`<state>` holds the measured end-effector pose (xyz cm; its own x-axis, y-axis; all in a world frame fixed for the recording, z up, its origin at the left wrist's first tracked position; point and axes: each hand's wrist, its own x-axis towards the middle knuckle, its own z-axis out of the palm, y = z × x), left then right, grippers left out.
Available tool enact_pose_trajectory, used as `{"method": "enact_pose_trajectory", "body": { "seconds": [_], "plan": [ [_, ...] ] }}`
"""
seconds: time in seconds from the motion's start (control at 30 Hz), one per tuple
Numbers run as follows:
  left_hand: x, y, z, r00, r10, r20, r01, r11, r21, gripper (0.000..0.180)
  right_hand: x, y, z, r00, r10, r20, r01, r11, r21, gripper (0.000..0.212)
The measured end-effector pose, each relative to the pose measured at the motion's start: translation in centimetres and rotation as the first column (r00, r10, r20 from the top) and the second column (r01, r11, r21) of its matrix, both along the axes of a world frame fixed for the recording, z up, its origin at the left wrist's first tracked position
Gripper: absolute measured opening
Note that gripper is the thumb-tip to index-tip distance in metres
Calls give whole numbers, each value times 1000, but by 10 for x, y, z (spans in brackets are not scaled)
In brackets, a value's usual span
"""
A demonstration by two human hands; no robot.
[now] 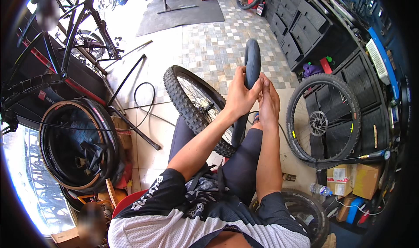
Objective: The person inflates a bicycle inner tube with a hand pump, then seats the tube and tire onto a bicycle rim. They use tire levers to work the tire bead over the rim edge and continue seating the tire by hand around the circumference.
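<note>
In front of me a dark, rounded bicycle inner tube (252,67) stands up in a loop, its lower part hanging down between my legs. My left hand (241,95) is closed around it from the left. From the right, my right hand (269,100) presses its fingertips together against the tube; whether they pinch something small there is hidden. A mountain bike wheel with a knobby tyre (188,110) leans against my left leg, its spokes and hub showing just left of the tube.
On the right, another wheel with a disc rotor (317,122) leans on black drawers (301,30) near a floor pump (371,156). Stacked tyres (115,145), a black hose (150,88) and bike frames (65,51) lie to the left. Cardboard boxes (366,181) and a bottle (321,189) sit at lower right.
</note>
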<state>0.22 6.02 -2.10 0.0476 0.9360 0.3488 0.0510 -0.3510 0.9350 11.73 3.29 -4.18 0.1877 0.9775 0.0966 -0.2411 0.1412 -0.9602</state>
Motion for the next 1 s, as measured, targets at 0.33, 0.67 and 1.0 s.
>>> {"method": "enact_pose_trajectory", "body": {
  "seconds": [0.33, 0.67, 1.0],
  "plan": [
    [-2, -15, -9, 990, -56, 131, 69, 993, -98, 42, -11, -8, -18, 986, -17, -163, 19, 1000, 11, 55],
    [-2, -11, -18, 999, -13, 51, 16, 999, -49, 47, -12, -5, -23, 988, -96, -124, 90, 994, -55, 45],
    [-1, -10, -19, 996, -46, 80, 53, 994, -99, 45, -14, -6, -17, 987, -98, -126, 96, 995, -28, 38]
  ]
}}
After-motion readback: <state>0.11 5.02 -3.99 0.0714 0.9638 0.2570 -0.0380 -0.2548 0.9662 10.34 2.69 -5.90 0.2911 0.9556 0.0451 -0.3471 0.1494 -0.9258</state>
